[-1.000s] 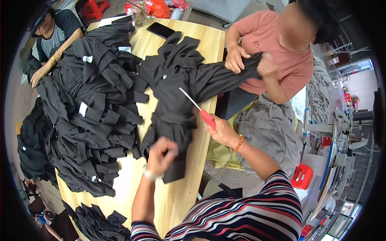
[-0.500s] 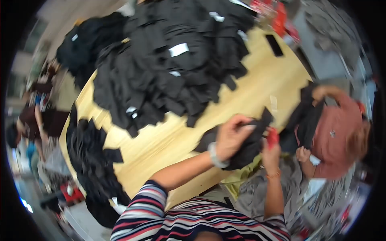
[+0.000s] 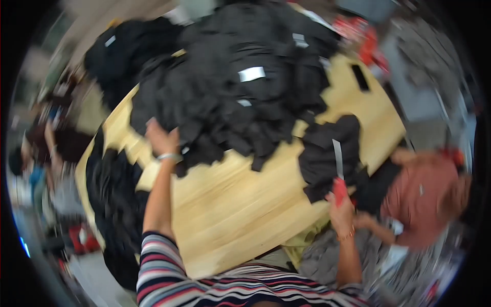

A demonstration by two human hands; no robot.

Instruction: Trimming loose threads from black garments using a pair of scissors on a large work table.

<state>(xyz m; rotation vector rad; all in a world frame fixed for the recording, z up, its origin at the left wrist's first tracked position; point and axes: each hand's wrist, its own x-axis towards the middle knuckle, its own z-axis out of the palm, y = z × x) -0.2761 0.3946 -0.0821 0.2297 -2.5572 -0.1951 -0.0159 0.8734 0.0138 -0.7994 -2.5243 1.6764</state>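
Note:
My right hand (image 3: 341, 210) is closed round a red-handled tool (image 3: 339, 190) with a long, narrow, pale blade; whether it is scissors or a knife I cannot tell. The blade points away from me, over a dark garment (image 3: 332, 146) lying bunched on the right part of the table. On the left, my left hand (image 3: 162, 139) is stretched out, fingers apart, at the near left edge of a big pile of black garments (image 3: 220, 87). It looks empty, though blur hides whether its fingers touch the cloth. White labels show on several of these garments.
The light wooden table (image 3: 230, 215) carries another black heap (image 3: 115, 179) along its left edge and a black phone-like slab (image 3: 360, 78) at the far right. A co-worker in a pink top (image 3: 422, 197) handles dark cloth at the right. Grey cloth (image 3: 327, 256) lies below the near right edge.
My left hand has let go of the dark garment and swung far left to the big pile. That garment now lies farther up the table. The tool stays in my right hand.

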